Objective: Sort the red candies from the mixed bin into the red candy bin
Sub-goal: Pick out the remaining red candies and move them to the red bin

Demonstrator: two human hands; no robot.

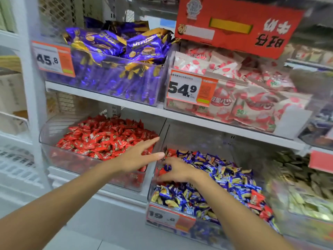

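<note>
**What Else Fills the Shelves**

On the white upper shelf board (126, 104) we see a clear plastic bin of shiny purple-and-gold packets (117, 69), heaped above its rim. A white-and-orange price tag reading 45.8 (53, 59) hangs at its front left. Just beside it on the right stands a clear bin of white packets printed with red fruit (248, 103), carrying a tag reading 54.9 (191, 89). A red cardboard box with upside-down black characters (234, 24) sits above that bin. Lower right, blurred, we make out a bin of pale green-and-yellow packets (306, 193).

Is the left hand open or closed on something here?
Open: the left hand has straight, spread fingers above the clear plastic bin of red-wrapped candies; no candy visible in it.
</note>
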